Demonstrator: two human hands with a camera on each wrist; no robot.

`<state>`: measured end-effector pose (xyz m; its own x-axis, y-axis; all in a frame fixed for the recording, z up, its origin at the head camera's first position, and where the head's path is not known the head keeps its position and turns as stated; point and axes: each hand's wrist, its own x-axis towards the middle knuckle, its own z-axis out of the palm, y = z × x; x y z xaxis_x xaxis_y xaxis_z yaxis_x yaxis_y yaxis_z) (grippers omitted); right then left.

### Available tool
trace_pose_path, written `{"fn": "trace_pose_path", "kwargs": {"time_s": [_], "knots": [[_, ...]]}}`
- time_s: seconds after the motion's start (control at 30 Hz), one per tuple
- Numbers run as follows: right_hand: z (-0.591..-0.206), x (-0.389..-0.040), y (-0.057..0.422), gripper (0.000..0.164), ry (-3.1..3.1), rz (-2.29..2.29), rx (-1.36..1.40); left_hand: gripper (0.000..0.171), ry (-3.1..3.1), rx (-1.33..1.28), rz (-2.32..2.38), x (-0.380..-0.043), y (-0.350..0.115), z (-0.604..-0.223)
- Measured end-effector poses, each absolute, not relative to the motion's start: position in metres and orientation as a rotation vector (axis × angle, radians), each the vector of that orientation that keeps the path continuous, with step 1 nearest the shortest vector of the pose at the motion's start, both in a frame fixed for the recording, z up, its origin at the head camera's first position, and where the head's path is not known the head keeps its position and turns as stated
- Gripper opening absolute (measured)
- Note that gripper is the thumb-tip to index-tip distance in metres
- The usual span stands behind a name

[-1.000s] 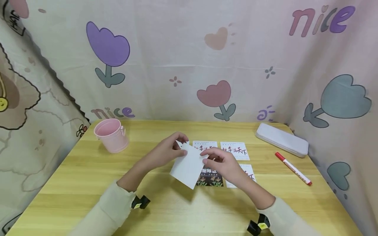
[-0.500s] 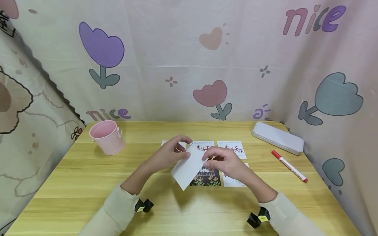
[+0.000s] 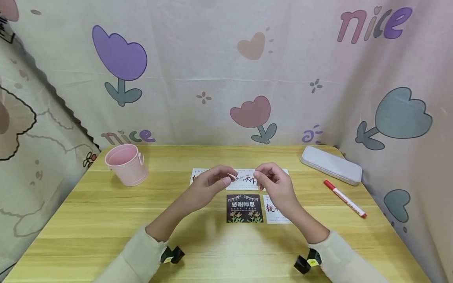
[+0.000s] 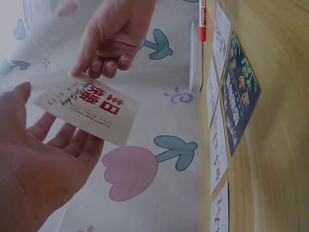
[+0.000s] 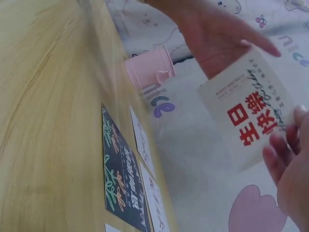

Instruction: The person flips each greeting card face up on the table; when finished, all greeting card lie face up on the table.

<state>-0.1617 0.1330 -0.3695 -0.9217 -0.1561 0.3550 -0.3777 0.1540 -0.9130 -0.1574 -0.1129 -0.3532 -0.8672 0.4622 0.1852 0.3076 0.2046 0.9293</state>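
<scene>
A white card (image 4: 91,108) with red characters and "HAPPY BIRTHDAY" is in the air between both hands, nearly edge-on in the head view. My right hand (image 3: 277,186) pinches it near a corner, as the left wrist view also shows. My left hand (image 3: 201,188) spreads its fingers behind the card's opposite end, with the thumb apart from the edge. Beneath and behind them, a dark card (image 3: 245,214) with flowers lies on the table. To its right rests a white card (image 3: 277,214) with red writing, and several similar cards form a back row, partly hidden by the hands.
A pink bucket (image 3: 126,169) stands at the table's back left. At the right are a white flat case (image 3: 331,165) and a red-capped marker (image 3: 345,199). A printed curtain (image 3: 191,51) hangs behind the wooden table (image 3: 88,228).
The card has turned from showing its blank back to nearly edge-on in the head view. My left hand has loosened from it, and the right hand has risen slightly and turned.
</scene>
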Motion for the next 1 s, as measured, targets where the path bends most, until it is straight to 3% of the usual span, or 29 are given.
{"fn": "trace_pose_path", "kwargs": {"time_s": [0.43, 0.67, 0.87, 1.0], "knots": [[-0.371, -0.165, 0.134, 0.015, -2.227, 1.697, 0.484, 0.025, 2.288, 0.584, 1.919, -0.167, -0.118, -0.358], [-0.370, -0.170, 0.136, 0.033, -2.377, 1.660, 0.581, 0.028, 2.268, 0.515, 1.934, -0.172, -0.123, -0.359], [-0.371, -0.168, 0.134, 0.062, -2.559, 1.686, 0.819, 0.034, 2.303, 0.508, 1.970, -0.173, -0.125, -0.361], [-0.371, -0.165, 0.130, 0.066, -2.558, 1.709, 0.931, 0.034, 2.314, 0.570, 1.847, -0.169, -0.118, -0.368]]}}
